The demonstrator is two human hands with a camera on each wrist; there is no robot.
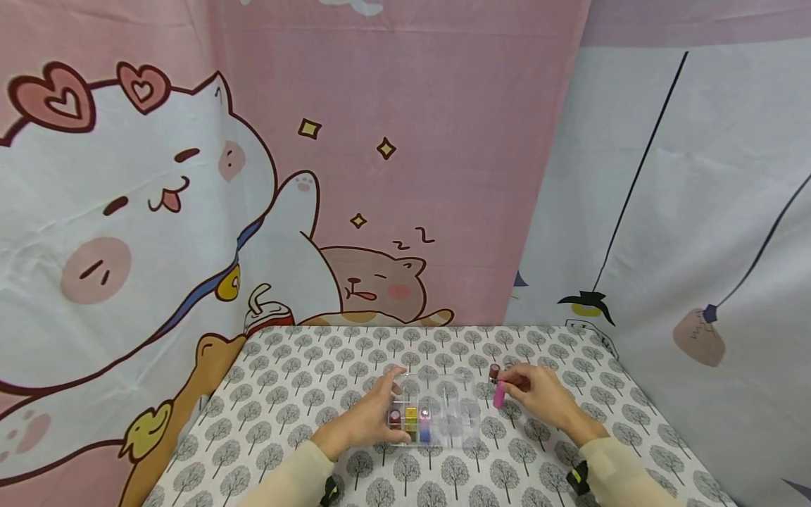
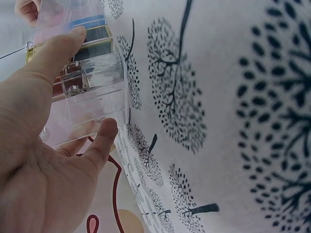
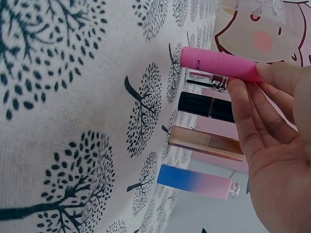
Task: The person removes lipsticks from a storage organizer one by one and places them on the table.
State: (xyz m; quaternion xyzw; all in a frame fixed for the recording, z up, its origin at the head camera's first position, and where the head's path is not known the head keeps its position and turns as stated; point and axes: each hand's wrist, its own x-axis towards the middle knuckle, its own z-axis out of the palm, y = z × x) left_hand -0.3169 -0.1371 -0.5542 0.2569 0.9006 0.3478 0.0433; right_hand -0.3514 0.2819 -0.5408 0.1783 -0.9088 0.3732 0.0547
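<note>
My left hand (image 1: 367,415) grips the left end of a clear plastic lipstick organizer (image 1: 465,422), with the thumb on the near wall. Along its near row stand a dark red lipstick (image 1: 395,417), a gold-and-black one (image 1: 410,418) and a pink-and-blue one (image 1: 425,424). To the right of the organizer, my right hand (image 1: 538,394) pinches the top of a bright pink lipstick tube (image 3: 214,62) between thumb and fingers. Whether its base touches the cloth is hard to tell.
Beyond the pink tube in the right wrist view stand a slim clear tube (image 3: 206,80), a black lipstick (image 3: 206,106), a rose-gold one (image 3: 204,143) and a blue-to-pink one (image 3: 194,181). A tree-print cloth (image 1: 456,475) covers the table. A cartoon curtain (image 1: 456,176) hangs behind.
</note>
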